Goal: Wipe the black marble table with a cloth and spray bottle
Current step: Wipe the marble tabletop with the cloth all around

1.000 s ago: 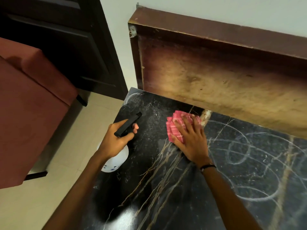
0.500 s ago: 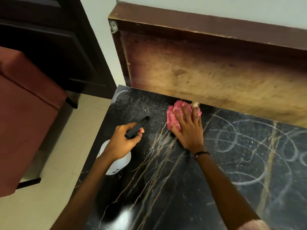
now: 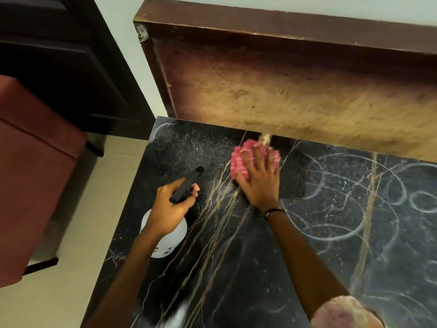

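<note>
The right hand (image 3: 257, 183) is pressing the pink cloth (image 3: 241, 162), fingers spread, against the bench (image 3: 331, 256) at its far edge while the left hand (image 3: 170, 207) is gripping the spray bottle (image 3: 165, 242) near the cloth, so wiping is in hand, and the chalk rings (image 3: 331, 204) right of the cloth are likely calling for the next strokes.

Crumpled pink cloth (image 3: 243, 159) pressed flat near far edge of black, gold-veined marble table (image 3: 272, 268) streaked with whitish swirls; white spray bottle (image 3: 165, 242), black-topped, upright at left edge.

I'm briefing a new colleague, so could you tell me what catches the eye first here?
The pink cloth stands out, pressed under the right hand near the black marble table's far edge. To its left, the left hand holds a white spray bottle. Pale looping streaks mark the table's right side.
</note>
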A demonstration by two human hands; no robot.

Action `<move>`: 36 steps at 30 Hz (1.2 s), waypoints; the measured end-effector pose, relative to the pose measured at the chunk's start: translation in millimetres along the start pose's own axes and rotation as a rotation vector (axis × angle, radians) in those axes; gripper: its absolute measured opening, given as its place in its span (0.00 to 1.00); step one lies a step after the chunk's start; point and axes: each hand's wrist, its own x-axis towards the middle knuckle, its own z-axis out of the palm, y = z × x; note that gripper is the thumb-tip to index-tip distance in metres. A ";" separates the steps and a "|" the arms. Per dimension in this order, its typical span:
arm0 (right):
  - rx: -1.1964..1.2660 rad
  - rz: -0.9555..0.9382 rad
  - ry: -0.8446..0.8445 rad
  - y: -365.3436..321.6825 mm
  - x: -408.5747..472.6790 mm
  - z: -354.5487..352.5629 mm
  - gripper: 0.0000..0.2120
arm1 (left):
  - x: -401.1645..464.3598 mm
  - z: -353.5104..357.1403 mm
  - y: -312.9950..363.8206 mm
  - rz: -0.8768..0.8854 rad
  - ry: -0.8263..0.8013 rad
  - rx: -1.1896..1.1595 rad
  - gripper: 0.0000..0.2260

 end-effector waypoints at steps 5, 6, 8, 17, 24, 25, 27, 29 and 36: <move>-0.038 -0.287 0.010 -9.5 -93.6 21.6 0.32 | -17.0 4.7 2.3 -0.023 -0.009 -0.017 0.13; -0.040 -0.299 0.005 2.6 -109.5 21.2 0.32 | -22.1 4.9 1.8 -0.030 -0.014 -0.022 0.13; -0.051 -0.263 0.010 28.7 -120.7 14.6 0.32 | -33.8 4.8 0.4 -0.044 -0.010 -0.045 0.14; 0.016 -0.059 0.026 -52.7 -38.5 16.1 0.33 | -78.8 4.2 -13.6 -0.076 0.024 -0.085 0.13; -0.010 -0.438 -0.019 -60.7 -143.7 30.5 0.30 | -95.4 8.5 -17.1 -0.071 0.015 -0.081 0.13; -0.033 -0.430 -0.030 -42.3 -155.9 29.0 0.31 | -98.0 8.1 -16.0 -0.068 0.011 -0.087 0.13; -0.065 -0.345 -0.022 -5.7 -163.9 21.9 0.33 | -102.7 6.2 -14.1 -0.063 -0.006 -0.083 0.12; -0.064 -0.204 -0.020 14.7 -153.0 14.3 0.33 | -107.5 4.3 -15.0 -0.064 -0.014 -0.067 0.12; 0.015 -0.040 -0.021 -70.1 -102.9 20.7 0.34 | -130.3 0.8 -26.0 -0.106 0.001 -0.072 0.13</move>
